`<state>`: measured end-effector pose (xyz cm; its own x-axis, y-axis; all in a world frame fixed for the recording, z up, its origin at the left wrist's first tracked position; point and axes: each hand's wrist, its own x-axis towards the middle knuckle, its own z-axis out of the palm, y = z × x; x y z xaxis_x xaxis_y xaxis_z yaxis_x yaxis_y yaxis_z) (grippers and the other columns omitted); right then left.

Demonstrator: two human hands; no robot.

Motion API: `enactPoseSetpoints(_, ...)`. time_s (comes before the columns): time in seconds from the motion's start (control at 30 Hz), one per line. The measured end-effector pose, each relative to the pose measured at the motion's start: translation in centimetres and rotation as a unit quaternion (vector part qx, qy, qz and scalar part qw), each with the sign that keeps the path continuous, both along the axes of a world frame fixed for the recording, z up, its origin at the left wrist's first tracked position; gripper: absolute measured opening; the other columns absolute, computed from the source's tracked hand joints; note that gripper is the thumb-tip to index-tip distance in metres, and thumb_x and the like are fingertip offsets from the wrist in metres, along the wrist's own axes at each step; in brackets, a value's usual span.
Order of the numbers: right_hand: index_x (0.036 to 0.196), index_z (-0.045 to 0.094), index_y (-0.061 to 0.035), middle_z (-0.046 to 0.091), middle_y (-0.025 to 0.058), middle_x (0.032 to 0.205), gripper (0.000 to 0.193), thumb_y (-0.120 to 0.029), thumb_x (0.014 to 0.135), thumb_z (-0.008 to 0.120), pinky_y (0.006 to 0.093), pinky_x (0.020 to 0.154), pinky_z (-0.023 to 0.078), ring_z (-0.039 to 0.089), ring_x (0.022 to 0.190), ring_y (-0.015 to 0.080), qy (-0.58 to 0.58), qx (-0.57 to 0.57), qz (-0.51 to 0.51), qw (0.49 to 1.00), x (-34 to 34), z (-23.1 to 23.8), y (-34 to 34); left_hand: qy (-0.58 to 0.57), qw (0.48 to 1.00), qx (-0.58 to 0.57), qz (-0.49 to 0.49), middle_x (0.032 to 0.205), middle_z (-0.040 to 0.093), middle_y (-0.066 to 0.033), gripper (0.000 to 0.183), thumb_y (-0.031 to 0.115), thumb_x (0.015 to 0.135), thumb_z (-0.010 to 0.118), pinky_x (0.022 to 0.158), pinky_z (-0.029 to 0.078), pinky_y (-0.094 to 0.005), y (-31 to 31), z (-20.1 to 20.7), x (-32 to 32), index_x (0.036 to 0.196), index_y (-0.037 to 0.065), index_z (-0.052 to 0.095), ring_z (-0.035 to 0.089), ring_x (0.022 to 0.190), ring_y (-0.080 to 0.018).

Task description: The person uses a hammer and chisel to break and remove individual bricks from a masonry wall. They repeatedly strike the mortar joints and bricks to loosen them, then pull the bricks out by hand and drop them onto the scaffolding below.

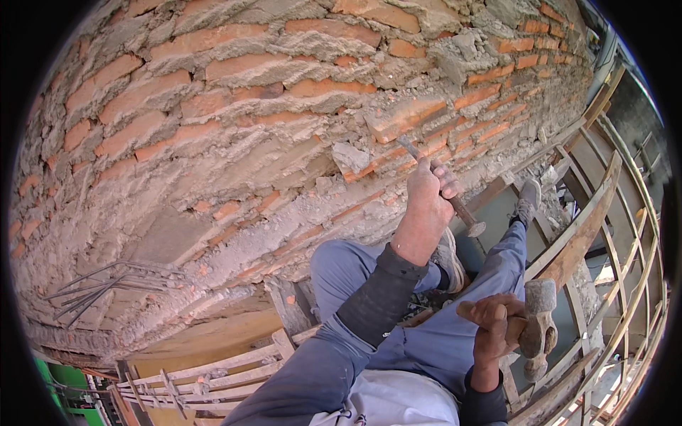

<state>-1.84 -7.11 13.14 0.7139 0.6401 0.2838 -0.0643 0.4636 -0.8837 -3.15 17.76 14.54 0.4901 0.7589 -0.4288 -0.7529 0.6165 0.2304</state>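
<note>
My left hand point(428, 190) is closed around a metal chisel point(465, 215). The chisel's flattened head points down toward me, and its tip rests at or close to a brick point(408, 119) that juts from the wall. Lower right, my right hand point(495, 328) grips the wooden handle of a hammer point(538, 323). The hammer's worn steel head is held well apart from the chisel. A loose grey chunk of mortar point(350, 157) sits on the broken wall just left of the chisel tip.
The rough brick wall point(234, 106) fills the upper view, with crumbling mortar. Bent steel bars point(92, 291) stick out at lower left. Wooden scaffold slats point(206, 376) run below, and a curved plank point(586, 220) with thin poles stands at right. My shoe point(526, 202) rests near boards by the wall.
</note>
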Motion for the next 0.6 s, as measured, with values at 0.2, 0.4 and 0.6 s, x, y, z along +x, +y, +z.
enactPoseSetpoints(0.2, 0.090, 0.051, -0.0040, 0.055, 0.0033, 0.067, 0.023, -0.022, 0.097, 0.063, 0.0263, 0.052, 0.043, 0.052, 0.056, 0.0114, 0.036, -0.246, 0.070, 0.966, 0.9, -2.2, 3.2, 0.024, 0.999, 0.044, -0.007, 0.064, 0.037, 0.0039, 0.034, 0.035, 0.108, 0.037, 0.040, 0.027, -0.0235, 0.6, -1.2, -0.8, 0.084, 0.011, 0.042, 0.030, 0.049, -0.0071)
enactPoseSetpoints(0.4, 0.100, 0.055, -0.0048, 0.056, 0.0019, 0.076, 0.017, -0.019, 0.095, 0.063, 0.0269, 0.056, 0.045, 0.052, 0.062, 0.0090, -0.142, -0.203, 0.029, 0.968, 1.1, -6.7, 1.5, 0.068, 0.996, 0.051, -0.027, 0.063, 0.037, 0.0046, 0.034, 0.039, 0.106, 0.038, 0.038, 0.025, -0.0233, -0.5, -2.7, -0.8, 0.088, 0.011, 0.045, 0.030, 0.047, -0.0067)
enactPoseSetpoints(0.6, 0.097, 0.058, -0.0028, 0.056, -0.0001, 0.074, 0.018, -0.011, 0.088, 0.072, 0.0244, 0.050, 0.043, 0.052, 0.057, 0.0076, 0.076, -0.279, 0.049, 0.956, 0.8, -6.6, 2.3, 0.157, 0.980, 0.124, -0.011, 0.062, 0.037, 0.0052, 0.037, 0.045, 0.105, 0.041, 0.035, 0.024, -0.0234, -0.5, -5.8, -0.8, 0.089, 0.012, 0.047, 0.029, 0.043, -0.0065)
